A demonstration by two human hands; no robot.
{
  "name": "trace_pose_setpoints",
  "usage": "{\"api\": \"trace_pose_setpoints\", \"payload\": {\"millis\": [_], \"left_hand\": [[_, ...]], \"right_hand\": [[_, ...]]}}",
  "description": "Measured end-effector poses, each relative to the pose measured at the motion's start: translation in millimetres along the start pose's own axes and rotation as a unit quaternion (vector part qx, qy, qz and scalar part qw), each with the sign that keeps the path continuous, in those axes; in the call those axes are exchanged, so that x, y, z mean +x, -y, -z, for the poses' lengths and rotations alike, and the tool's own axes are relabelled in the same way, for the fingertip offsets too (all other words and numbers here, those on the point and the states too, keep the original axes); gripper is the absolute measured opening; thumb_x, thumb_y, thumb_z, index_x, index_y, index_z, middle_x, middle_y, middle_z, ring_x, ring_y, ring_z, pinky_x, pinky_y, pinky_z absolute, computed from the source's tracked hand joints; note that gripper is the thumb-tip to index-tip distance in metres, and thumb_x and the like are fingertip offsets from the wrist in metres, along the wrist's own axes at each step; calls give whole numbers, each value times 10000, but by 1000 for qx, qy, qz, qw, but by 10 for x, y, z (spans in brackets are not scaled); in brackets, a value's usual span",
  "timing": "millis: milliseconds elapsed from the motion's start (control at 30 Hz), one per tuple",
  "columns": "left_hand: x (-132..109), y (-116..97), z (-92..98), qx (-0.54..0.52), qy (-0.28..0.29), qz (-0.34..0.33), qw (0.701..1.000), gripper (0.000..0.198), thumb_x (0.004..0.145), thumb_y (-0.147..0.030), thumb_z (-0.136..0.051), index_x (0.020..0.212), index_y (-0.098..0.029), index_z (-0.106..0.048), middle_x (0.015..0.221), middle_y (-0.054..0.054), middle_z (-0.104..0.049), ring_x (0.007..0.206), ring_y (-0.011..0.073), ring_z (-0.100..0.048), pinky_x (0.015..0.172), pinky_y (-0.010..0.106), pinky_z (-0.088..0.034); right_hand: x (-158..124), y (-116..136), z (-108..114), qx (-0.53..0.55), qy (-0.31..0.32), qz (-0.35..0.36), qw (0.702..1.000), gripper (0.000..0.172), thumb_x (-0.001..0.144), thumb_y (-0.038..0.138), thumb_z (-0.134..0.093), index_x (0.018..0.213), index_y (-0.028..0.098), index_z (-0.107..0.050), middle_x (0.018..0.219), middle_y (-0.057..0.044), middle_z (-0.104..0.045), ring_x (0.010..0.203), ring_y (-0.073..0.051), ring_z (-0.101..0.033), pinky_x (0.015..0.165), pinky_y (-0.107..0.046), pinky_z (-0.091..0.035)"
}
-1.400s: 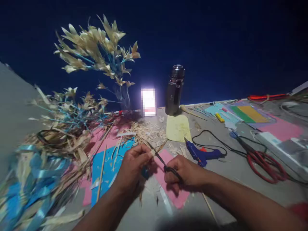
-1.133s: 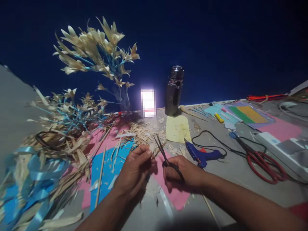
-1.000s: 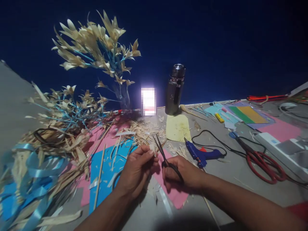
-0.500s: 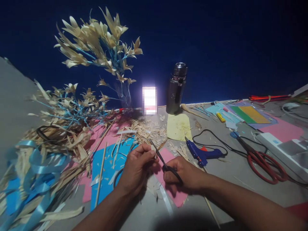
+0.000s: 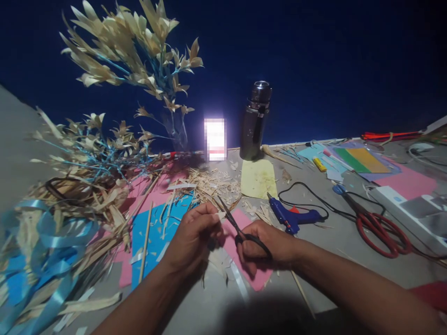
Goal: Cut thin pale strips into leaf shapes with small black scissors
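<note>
My left hand [image 5: 193,235] pinches a small pale piece of dried husk [image 5: 222,215] between thumb and fingers. Close by on the right, my right hand [image 5: 260,246] grips dark-handled scissors [image 5: 231,217], fingers through the loops. Their blades point up and left and stand slightly apart beside the husk piece; whether they touch it I cannot tell. A pink sheet [image 5: 240,223] lies under the scissors, and a blue sheet [image 5: 159,232] scattered with scraps lies left of my left hand. Pale shavings [image 5: 213,184] are heaped just beyond both hands.
A blue glue gun [image 5: 295,216] with a black cord lies right of my hands, near red-handled scissors [image 5: 382,232] and a white power strip [image 5: 408,214]. A dark flask [image 5: 256,123] stands behind a yellow sheet [image 5: 259,179]. Husk flowers [image 5: 153,60] and blue ribbon [image 5: 66,237] fill the left.
The scissors' blades have parted and show more plainly next to the husk piece. My left hand has shifted slightly left. The whole view has moved a little.
</note>
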State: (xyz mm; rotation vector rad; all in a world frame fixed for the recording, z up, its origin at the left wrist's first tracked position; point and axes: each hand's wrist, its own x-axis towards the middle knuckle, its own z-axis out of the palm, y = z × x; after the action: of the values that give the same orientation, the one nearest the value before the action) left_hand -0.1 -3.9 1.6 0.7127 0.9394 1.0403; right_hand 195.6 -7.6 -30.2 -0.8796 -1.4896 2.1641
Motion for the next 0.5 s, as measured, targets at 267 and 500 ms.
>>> {"api": "trace_pose_setpoints", "payload": {"millis": [267, 500], "left_hand": [[26, -63, 40, 58, -1, -5, 998, 68, 614, -183, -691, 624, -158, -628, 529, 11, -594, 468, 150, -557, 530, 290, -470], [3, -138, 35, 81, 27, 18, 996, 80, 571, -180, -693, 637, -151, -656, 552, 45, -646, 494, 172, -603, 527, 282, -461]], "right_hand": [[-45, 44, 0, -24, 32, -64, 997, 543, 784, 620, -727, 586, 124, -631, 442, 14, -562, 361, -66, -432, 346, -160, -291], [-52, 56, 0, 13, 55, -76, 995, 529, 733, 619, -788, 624, 130, -618, 485, 18, -591, 379, -66, -488, 378, -156, -338]]}}
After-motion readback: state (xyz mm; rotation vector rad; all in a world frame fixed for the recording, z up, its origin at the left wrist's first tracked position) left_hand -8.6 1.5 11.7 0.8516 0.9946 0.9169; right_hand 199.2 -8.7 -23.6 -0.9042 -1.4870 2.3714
